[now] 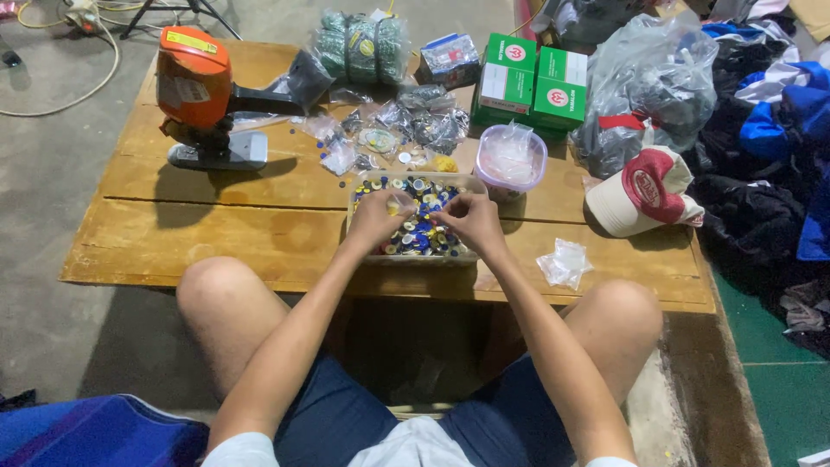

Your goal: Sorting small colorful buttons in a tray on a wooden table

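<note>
Clear tub [356, 192] of blue, gold and silver buttons [421, 233]

Rough, matt wooden planks for the low table [216, 233]. Clear glossy plastic in the tray [471, 258], full of shiny small buttons [424, 233]. Crinkled glossy film bags [648, 78] far right. Cloth cap [644, 192]. Smooth orange plastic on the machine [194, 73] far left.

Low wooden table [216, 233], grey concrete floor [52, 173], possibly green mat [778, 389].
</note>
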